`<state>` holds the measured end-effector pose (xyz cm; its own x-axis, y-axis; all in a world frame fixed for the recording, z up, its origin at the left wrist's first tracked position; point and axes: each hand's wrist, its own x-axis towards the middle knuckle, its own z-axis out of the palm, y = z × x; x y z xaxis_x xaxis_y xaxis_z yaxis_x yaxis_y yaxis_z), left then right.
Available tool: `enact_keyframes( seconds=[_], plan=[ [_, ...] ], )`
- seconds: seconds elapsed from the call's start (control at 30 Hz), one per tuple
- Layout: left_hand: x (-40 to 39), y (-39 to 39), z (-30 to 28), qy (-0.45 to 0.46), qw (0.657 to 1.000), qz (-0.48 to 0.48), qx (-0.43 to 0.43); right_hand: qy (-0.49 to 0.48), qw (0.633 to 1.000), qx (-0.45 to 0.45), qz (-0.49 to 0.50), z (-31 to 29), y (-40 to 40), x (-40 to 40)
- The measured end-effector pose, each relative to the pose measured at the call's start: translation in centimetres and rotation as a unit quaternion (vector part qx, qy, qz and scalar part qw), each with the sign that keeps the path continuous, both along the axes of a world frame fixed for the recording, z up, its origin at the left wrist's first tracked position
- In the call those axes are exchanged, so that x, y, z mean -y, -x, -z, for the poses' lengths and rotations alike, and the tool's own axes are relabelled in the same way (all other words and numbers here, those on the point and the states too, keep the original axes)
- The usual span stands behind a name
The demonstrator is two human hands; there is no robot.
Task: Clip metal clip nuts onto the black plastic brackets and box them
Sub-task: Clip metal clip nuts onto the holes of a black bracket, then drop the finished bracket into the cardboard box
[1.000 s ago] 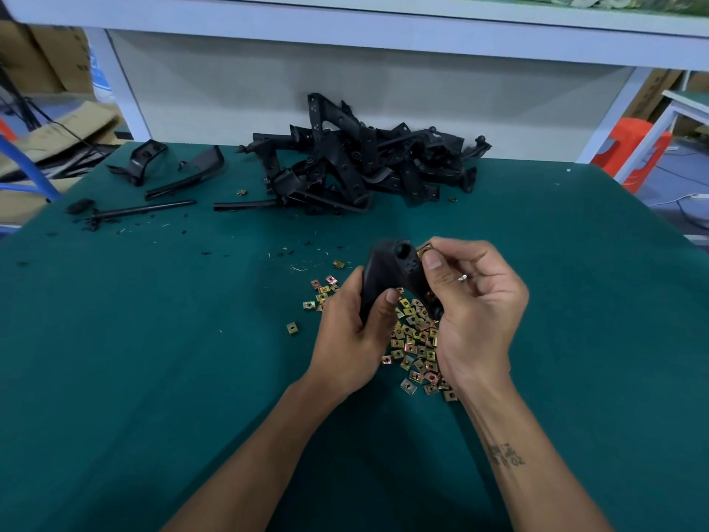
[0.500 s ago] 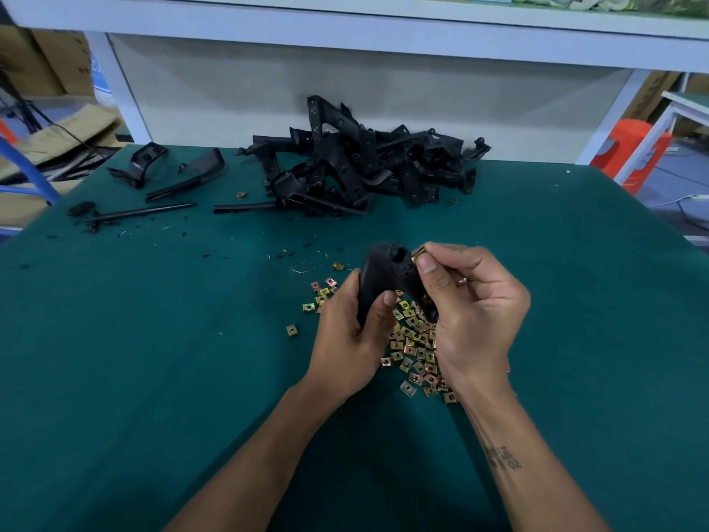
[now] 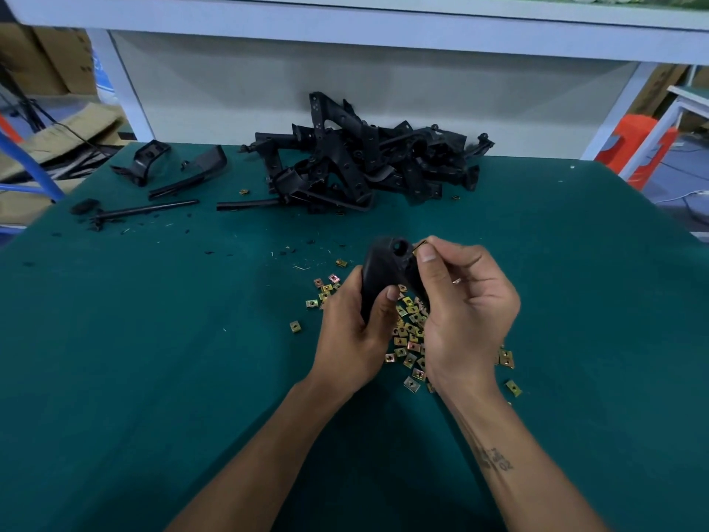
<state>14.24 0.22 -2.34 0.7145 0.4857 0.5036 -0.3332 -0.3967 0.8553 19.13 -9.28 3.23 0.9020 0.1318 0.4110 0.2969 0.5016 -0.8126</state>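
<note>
My left hand point(image 3: 355, 332) grips the lower end of a black plastic bracket point(image 3: 385, 266), held upright above the green table point(image 3: 153, 359). My right hand point(image 3: 466, 312) pinches a brass-coloured clip nut point(image 3: 419, 245) between thumb and fingers at the bracket's upper right edge, beside its round hole. Under both hands lies a loose heap of clip nuts point(image 3: 408, 339), partly hidden by the palms. A pile of black brackets point(image 3: 364, 167) sits at the table's far edge.
Separate black parts point(image 3: 184, 174) and a thin black rod point(image 3: 147, 211) lie at the far left, with plastic crumbs around them. A white shelf frame point(image 3: 126, 82) rises behind the table. Cardboard point(image 3: 57, 140) is at left, an orange stool point(image 3: 633, 144) at right. No box is in view.
Both hands with the bracket have shifted very slightly. The right thumb stays at the clip nut on the bracket's upper edge. Nothing else has moved.
</note>
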Motion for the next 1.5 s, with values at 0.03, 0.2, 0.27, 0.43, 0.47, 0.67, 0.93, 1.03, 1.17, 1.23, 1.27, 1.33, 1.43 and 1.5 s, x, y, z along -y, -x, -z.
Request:
enact_keyframes(
  seconds=[0.03, 0.2, 0.27, 0.43, 0.47, 0.67, 0.93, 1.03, 1.17, 1.23, 1.27, 1.33, 1.43, 1.5],
  plan=[
    [0.0, 0.0, 0.0, -0.001, 1.0, 0.002, 0.0, 0.001, 1.0, 0.005, 0.01, 0.0, 0.1, 0.0],
    [0.1, 0.1, -0.3, 0.0, 1.0, -0.002, 0.005, 0.038, 0.998, 0.046, 0.007, 0.1, 0.4, 0.1],
    [0.0, 0.1, -0.3, 0.004, 1.0, -0.003, 0.004, 0.059, 0.996, 0.07, 0.002, 0.1, 0.7, 0.1],
    [-0.2, -0.1, -0.1, 0.008, 1.0, -0.009, -0.001, 0.069, 0.996, 0.056, -0.021, -0.1, 0.4, 0.4],
    [-0.1, -0.1, 0.0, 0.013, 1.0, -0.011, 0.0, 0.071, 0.996, 0.057, -0.027, -0.2, 0.3, 0.4],
    [-0.1, 0.1, -0.1, 0.06, 0.998, 0.012, 0.001, 0.117, 0.986, 0.093, -0.071, -0.7, -1.2, 0.6],
    [-0.3, -0.3, -1.5, 0.306, 0.952, -0.008, -0.023, 0.216, 0.966, 0.112, -0.085, 1.6, -2.3, 0.6],
    [-1.3, -0.1, -2.2, 0.402, 0.912, -0.076, 0.014, 0.315, 0.936, 0.156, 0.023, 2.8, -2.1, 0.2],
    [-2.0, 0.0, -2.4, 0.488, 0.869, -0.075, 0.034, 0.441, 0.866, 0.234, -0.031, 4.0, -0.8, -0.7],
    [-1.7, 0.0, -2.4, 0.479, 0.875, -0.06, 0.025, 0.439, 0.864, 0.206, -0.137, 4.1, 0.1, -1.2],
    [-1.5, 0.1, -2.5, 0.475, 0.878, -0.047, 0.02, 0.411, 0.875, 0.178, -0.183, 4.1, 0.4, -1.3],
    [-1.3, 0.5, -2.9, 0.469, 0.883, 0.003, -0.004, 0.359, 0.901, 0.126, -0.211, 3.9, 0.4, -1.3],
    [0.1, 0.7, -3.5, 0.434, 0.894, 0.108, -0.036, 0.282, 0.945, 0.052, -0.16, 2.8, 0.0, 0.0],
    [2.5, 0.3, -3.5, 0.421, 0.891, 0.162, -0.052, 0.261, 0.963, 0.031, -0.051, 2.3, -0.1, 1.9]
  ],
)
